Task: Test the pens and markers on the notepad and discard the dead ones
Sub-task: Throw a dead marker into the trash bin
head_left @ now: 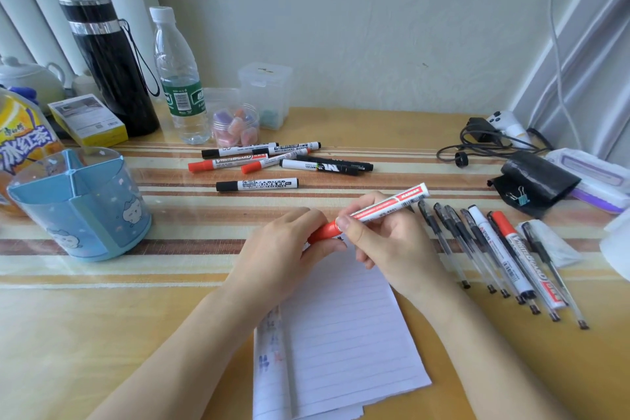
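Observation:
A red whiteboard marker (388, 204) is held over the top of the lined notepad (344, 334). My right hand (385, 242) grips its white barrel. My left hand (283, 245) grips its red cap (325, 232). Several whiteboard markers (272, 160) lie loose further back on the table. To the right, a row of gel pens and markers (494, 249) lies side by side. Small ink marks show on the notepad's left edge.
A blue pen holder (81, 204) stands at the left. Behind it are a black flask (109, 61), a water bottle (180, 78), a drink bottle (20, 143) and small plastic jars (238, 123). A black pouch (531, 181), cables and a wipes pack sit at the right.

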